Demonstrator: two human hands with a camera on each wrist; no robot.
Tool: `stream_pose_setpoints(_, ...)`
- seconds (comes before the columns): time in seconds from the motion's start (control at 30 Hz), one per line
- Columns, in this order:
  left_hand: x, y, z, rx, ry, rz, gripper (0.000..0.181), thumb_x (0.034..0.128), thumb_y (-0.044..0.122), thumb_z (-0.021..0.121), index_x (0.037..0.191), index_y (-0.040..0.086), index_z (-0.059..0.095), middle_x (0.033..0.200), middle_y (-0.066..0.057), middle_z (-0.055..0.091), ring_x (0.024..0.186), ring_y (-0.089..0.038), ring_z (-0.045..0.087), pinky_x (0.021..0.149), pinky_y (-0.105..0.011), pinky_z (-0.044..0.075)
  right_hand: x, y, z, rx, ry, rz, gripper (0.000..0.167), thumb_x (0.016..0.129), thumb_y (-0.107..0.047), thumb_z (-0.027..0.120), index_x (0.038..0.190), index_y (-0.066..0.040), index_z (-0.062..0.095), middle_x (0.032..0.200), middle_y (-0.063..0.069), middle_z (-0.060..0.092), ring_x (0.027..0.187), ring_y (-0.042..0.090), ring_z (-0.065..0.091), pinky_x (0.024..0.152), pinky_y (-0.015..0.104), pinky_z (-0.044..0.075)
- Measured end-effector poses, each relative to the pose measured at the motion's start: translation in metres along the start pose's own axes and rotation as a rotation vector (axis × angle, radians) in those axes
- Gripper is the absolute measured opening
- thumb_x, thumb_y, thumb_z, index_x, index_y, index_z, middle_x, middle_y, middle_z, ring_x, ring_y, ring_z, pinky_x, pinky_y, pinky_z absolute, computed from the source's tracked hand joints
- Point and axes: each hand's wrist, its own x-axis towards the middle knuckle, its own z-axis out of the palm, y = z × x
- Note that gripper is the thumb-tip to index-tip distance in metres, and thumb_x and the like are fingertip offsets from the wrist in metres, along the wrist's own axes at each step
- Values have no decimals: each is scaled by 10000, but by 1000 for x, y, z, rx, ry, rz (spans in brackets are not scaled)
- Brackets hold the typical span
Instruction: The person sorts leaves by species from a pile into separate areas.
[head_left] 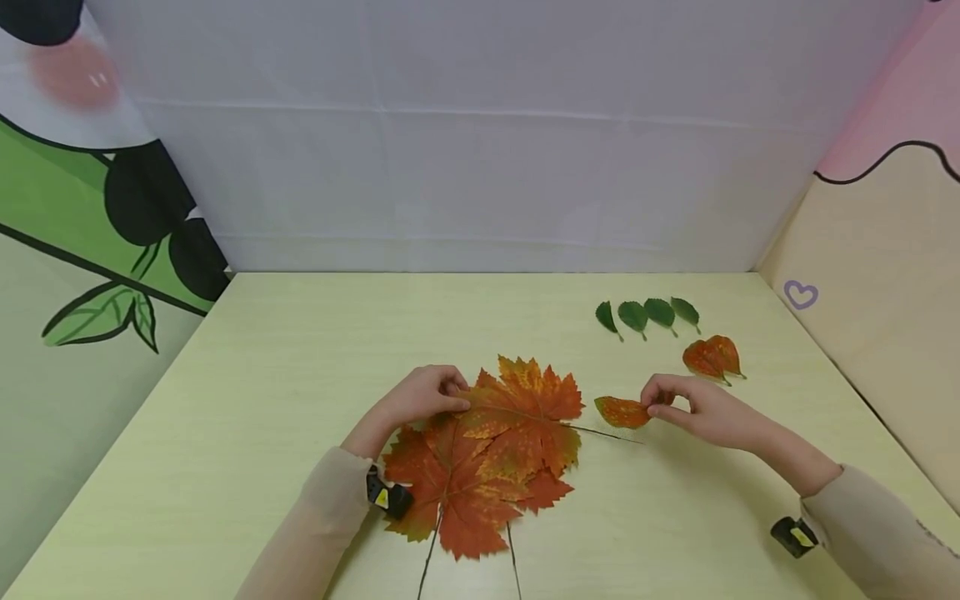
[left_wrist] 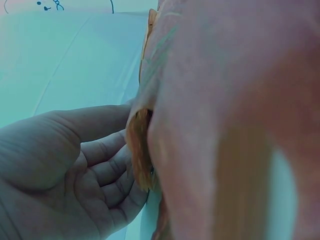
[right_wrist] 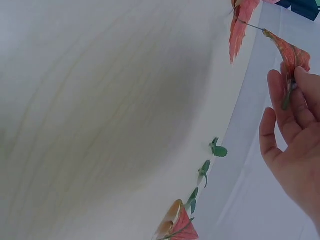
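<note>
The left hand [head_left: 422, 395] pinches the left edge of the upper orange maple leaf [head_left: 528, 408], which overlaps a redder maple leaf [head_left: 457, 492] below it. In the left wrist view the thumb and fingers of the left hand [left_wrist: 75, 170] meet at a leaf edge [left_wrist: 139, 145]. Off to the right, the right hand [head_left: 708, 410] pinches a small orange leaf [head_left: 622, 412] by its stem end, beside the maple leaf's thin stem. The right wrist view has that small leaf [right_wrist: 290, 52] between thumb and fingers of the right hand [right_wrist: 300, 120].
Several small green leaves [head_left: 660, 312] lie in a row at the back right of the table [head_left: 300, 333]. Two overlapping orange leaves [head_left: 712, 358] lie in front of them. Dark thin stems point toward the table's front edge. A pale cloth wall [head_left: 487, 167] stands behind.
</note>
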Motion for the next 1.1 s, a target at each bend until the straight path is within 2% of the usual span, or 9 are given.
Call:
stream_pose_setpoints(0.1, -1, 1, -1, -1, -2, 2, 185, 829, 199, 663, 966, 84, 614, 803, -13, 597, 697, -125, 534, 642, -271, 442, -1, 5, -2, 1, 36, -9, 117, 874, -66, 584, 922, -169, 552, 820, -47, 596, 741, 146, 557, 662, 236, 437)
stream_pose_setpoints(0.23, -1, 1, -1, 6, 3, 5, 183, 828, 200, 664, 962, 86, 614, 796, -10, 593, 693, -126, 531, 639, -272, 441, -3, 12, -5, -19, 84, -5, 124, 865, -38, 588, 916, -147, 556, 817, -45, 586, 729, 114, 546, 643, 236, 429)
stream_pose_setpoints(0.43, -1, 2, -1, 9, 0, -5, 185, 827, 204, 666, 965, 93, 612, 798, -2, 592, 696, -122, 532, 640, -271, 443, -6, 23, -8, -86, 136, 87, 99, 868, -65, 595, 899, -159, 585, 829, -80, 597, 763, 18, 522, 635, 239, 430)
stream_pose_setpoints(0.6, -3, 4, -4, 39, 4, 0, 172, 831, 201, 661, 957, 94, 613, 789, -2, 595, 683, -117, 534, 633, -275, 444, -9, 32, -10, -93, 166, 126, 77, 868, -62, 594, 888, -135, 602, 820, -57, 603, 755, 17, 524, 653, 233, 430)
stream_pose_setpoints(0.9, -8, 3, -8, 93, 4, -29, 185, 828, 222, 666, 946, 92, 607, 794, 1, 600, 703, -114, 548, 666, -286, 457, -13, 46, -12, -99, 181, 198, 46, 875, -76, 587, 896, -106, 614, 846, -30, 608, 761, 8, 526, 661, 218, 437)
stream_pose_setpoints(1.1, -18, 1, -12, 133, -2, -50, 221, 827, 248, 667, 956, 84, 595, 824, -6, 599, 721, -123, 546, 666, -290, 458, -16, 51, -14, -121, 203, 271, 51, 889, -129, 582, 914, -111, 622, 887, 4, 620, 776, 18, 530, 658, 238, 447)
